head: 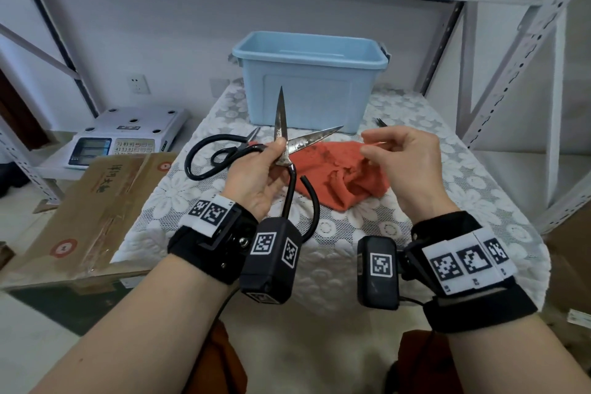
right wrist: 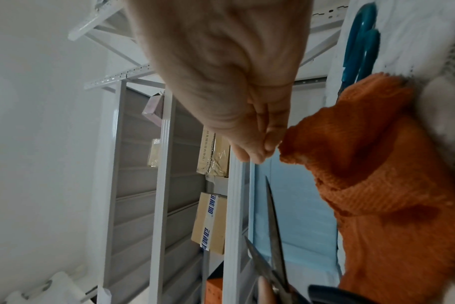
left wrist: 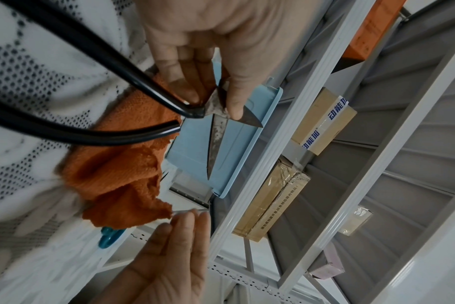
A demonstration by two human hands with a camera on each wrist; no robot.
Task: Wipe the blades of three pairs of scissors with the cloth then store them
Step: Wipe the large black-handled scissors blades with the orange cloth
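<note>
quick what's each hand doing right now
Left hand: grips the open scissors near the pivot.
Right hand: pinches the orange cloth.

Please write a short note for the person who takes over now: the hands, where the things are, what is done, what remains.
Left hand holds black scissors near the pivot, blades spread.
Right hand pinches a corner of the orange cloth, which lies on the table.
A second black pair lies left of the cloth; a blue-handled pair lies beyond it.
Bin stands behind; contents unseen.
Left: wipe, then store.
</note>
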